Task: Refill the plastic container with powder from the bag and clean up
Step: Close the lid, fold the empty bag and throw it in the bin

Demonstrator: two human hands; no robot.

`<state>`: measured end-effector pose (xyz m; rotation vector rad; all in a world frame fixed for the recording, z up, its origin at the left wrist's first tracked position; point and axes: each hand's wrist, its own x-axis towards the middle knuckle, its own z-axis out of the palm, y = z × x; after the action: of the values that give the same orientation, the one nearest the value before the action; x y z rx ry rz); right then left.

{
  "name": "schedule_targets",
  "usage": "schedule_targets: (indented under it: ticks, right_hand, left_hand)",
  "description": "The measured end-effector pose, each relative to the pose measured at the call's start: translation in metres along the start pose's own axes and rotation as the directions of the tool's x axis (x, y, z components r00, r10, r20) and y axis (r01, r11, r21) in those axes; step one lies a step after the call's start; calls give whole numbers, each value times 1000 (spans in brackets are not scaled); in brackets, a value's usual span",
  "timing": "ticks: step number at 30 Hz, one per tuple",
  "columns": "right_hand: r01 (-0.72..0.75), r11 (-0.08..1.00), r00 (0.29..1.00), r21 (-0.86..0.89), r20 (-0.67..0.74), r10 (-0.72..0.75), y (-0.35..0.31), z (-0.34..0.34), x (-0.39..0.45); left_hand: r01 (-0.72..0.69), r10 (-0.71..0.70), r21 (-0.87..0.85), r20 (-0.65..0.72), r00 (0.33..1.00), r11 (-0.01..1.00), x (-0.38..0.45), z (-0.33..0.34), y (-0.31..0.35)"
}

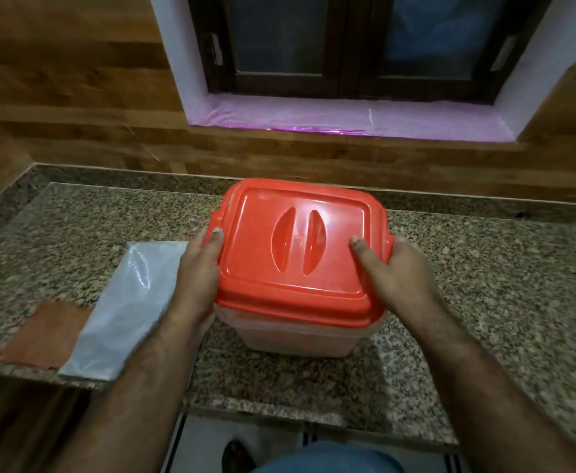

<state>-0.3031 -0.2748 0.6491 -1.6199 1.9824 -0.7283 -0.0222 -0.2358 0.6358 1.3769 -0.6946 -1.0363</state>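
Both hands grip the container: left hand (200, 268) on its left side, right hand (395, 271) on its right, thumbs on the red lid (300, 250). Wood-panel wall (75, 97) and dark window (348, 46) sit behind the speckled granite counter (484, 285). Clear container (300, 336) stands mid-counter. Plastic bag (126, 308) lies flat just left of it, overlapping a brown cloth (41, 332). No readable writing.

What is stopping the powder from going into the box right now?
The red lid sits closed on the plastic container, covering the opening. Both the left hand and the right hand grip its edges. The bag lies flat on the counter, left of the container.
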Motion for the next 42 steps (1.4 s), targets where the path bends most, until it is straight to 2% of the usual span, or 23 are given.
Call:
schedule_targets:
  ticks: [2, 5, 8, 12, 14, 16, 17, 19, 22, 24, 26, 27, 28, 29, 31, 32, 34, 36, 38, 40, 42]
  right_hand:
    - [-21, 991, 1000, -130, -16, 19, 4, 2, 2]
    - [38, 963, 999, -267, -5, -41, 7, 3, 4]
    - [54, 937, 998, -344, 5, -56, 4, 3, 2]
    - [-20, 922, 999, -387, 17, 28, 8, 5, 1]
    - [-32, 956, 998, -290, 45, 47, 11, 5, 3]
    - [-128, 992, 979, -18, 157, 129, 13, 6, 3]
    - [-206, 969, 957, 135, 232, 171, 14, 7, 3]
    - [-394, 855, 881, 338, 403, 247, 19, 8, 5]
    - [-556, 701, 762, 447, 612, 213, 29, 12, 6]
    - [-563, 629, 759, 537, 637, 136, 32, 14, 3]
    - [-548, 582, 794, 601, 592, 137, 31, 14, 1]
    - [-506, 602, 834, 617, 528, 161, 30, 12, -1]
    - [-444, 659, 879, 607, 436, 190, 27, 10, -1]
    - [-364, 763, 922, 535, 326, 211, 22, 8, -2]
    - [-234, 953, 970, 190, 113, 216, 9, 7, -7]
    - [-204, 979, 978, -4, 44, 204, 0, 8, -13]
    - [-166, 950, 986, -264, -39, 161, -12, 14, -22]
    - [-128, 909, 992, -396, -61, 113, -20, 14, -30]
    - [-88, 896, 995, -435, -82, 58, -19, 12, -30]
    - [-49, 921, 994, -386, -106, 8, -15, 7, -31]
    - [5, 904, 994, -427, -94, -50, -13, 8, -34]
  left_hand:
    - [31, -32, 35, 11, 999, 999, -1, 1, -6]
    - [56, -53, 182, -20, 998, 982, 1, -4, -19]
    - [80, -72, 290, -38, 997, 954, 1, -13, -28]
    - [74, -91, 367, 30, 995, 927, -1, -17, -27]
    - [79, -108, 373, 58, 992, 925, 1, -15, -21]
    - [106, -141, 336, 83, 986, 936, 7, -15, -20]
    - [141, -179, 291, 108, 978, 946, 9, -16, -18]
    - [271, -299, 164, 175, 938, 948, 13, -18, -19]
    - [433, -438, 79, 247, 864, 898, 13, -21, -20]
    - [451, -452, 59, 240, 859, 890, 16, -24, -21]
    - [444, -451, 81, 199, 870, 892, 18, -27, -17]
    - [425, -437, 105, 157, 885, 899, 19, -27, -14]
    - [374, -390, 147, 98, 916, 916, 21, -27, -13]
    - [301, -314, 218, 24, 949, 928, 21, -25, -9]
    - [143, -119, 422, -83, 989, 895, 14, -14, -3]
    - [85, -38, 559, -95, 995, 825, 9, -9, -2]
    - [15, 37, 794, -48, 998, 608, -4, 3, -2]
    - [-8, 56, 896, -19, 998, 443, -13, 12, -3]
    - [-21, 63, 922, -4, 998, 387, -17, 17, 1]
    - [-30, 70, 934, 5, 998, 355, -17, 17, 2]
    - [-15, 65, 939, -8, 998, 344, -17, 18, 3]
